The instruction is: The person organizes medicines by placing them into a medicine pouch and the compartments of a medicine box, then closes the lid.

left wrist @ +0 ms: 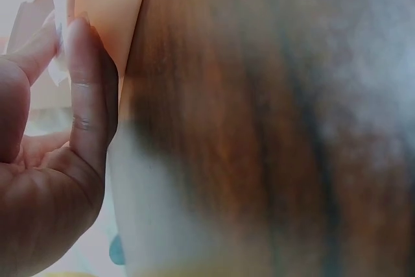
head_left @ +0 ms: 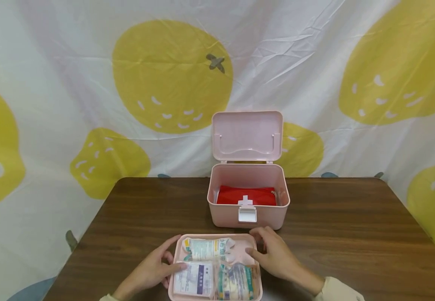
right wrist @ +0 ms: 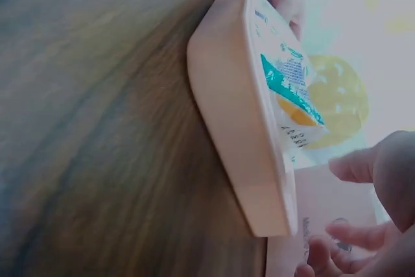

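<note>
A shallow pink tray [head_left: 244, 251] lies on the table near me, with several packs in it. A wrapped bandage pack [head_left: 205, 248] is at its back, a white packet with a dark stripe [head_left: 193, 279] at front left, and a clear, green-edged pack [head_left: 237, 281] at front right. My left hand [head_left: 147, 267] pinches the tray's left wall, thumb over the rim and a finger against the outside [left wrist: 87, 82]. Around the tray's back right corner hovers my right hand [head_left: 277, 256], its fingers loosely bent; the right wrist view shows a gap between it and the tray wall [right wrist: 227, 102].
Behind the tray stands a pink box [head_left: 225, 216] with its lid [head_left: 247, 136] raised and a white latch [head_left: 247, 215] in front. A red pouch [head_left: 247, 195] lies inside. The brown wooden table [head_left: 157, 209] ends at a fruit-print curtain [head_left: 172, 154].
</note>
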A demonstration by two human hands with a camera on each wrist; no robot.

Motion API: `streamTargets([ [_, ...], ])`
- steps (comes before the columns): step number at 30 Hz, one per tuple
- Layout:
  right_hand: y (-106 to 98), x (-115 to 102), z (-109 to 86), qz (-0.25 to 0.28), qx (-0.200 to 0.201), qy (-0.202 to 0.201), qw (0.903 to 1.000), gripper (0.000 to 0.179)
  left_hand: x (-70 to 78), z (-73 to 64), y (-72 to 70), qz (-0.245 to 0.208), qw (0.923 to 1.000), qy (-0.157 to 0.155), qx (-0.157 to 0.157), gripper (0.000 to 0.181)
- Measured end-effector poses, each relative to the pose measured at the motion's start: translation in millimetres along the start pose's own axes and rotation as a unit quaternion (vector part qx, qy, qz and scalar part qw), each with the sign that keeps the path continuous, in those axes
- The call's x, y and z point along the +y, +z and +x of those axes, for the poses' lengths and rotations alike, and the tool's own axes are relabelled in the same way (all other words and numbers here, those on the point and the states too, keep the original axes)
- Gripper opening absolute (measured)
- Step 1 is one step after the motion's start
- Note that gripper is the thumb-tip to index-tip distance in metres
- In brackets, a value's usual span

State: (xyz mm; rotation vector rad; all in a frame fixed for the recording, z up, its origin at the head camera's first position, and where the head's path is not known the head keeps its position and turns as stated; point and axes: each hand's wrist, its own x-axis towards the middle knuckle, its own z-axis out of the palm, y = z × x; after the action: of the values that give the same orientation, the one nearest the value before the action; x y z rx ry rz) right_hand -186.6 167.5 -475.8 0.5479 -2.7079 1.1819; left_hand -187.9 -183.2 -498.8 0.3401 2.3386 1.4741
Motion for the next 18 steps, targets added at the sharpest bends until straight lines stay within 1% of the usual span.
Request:
streamTargets([
  [3,-2,4,-2.7,0.021,0.000,0.043,0.9988,0.050,-1.2,-0.4,-0.3,-0.001,1.0000,0.001,-0.001,0.087],
  [5,-3,7,-5.4,0.037,-0.013,0.063,0.9972,0.058,-2.3,-0.8,-0.5,-0.006,1.0000,0.001,-0.004,0.087],
  [7,-4,10,-8.5,0.060,-0.032,0.074,0.9949,0.063,-3.2,-1.2,-0.5,-0.013,0.9999,-0.002,-0.007,0.086],
  [13,-2,17,-16.6,0.112,-0.093,0.085,0.9858,0.070,-4.9,-3.3,-1.8,-0.035,0.9991,-0.016,-0.018,0.084],
  [16,0,20,-18.4,0.135,-0.116,0.085,0.9803,0.071,-5.2,-4.4,-2.5,-0.049,0.9982,-0.017,-0.031,0.083],
  [18,1,21,-18.7,0.159,-0.134,0.088,0.9741,0.070,-5.0,-5.2,-2.9,-0.059,0.9972,-0.016,-0.042,0.083],
])
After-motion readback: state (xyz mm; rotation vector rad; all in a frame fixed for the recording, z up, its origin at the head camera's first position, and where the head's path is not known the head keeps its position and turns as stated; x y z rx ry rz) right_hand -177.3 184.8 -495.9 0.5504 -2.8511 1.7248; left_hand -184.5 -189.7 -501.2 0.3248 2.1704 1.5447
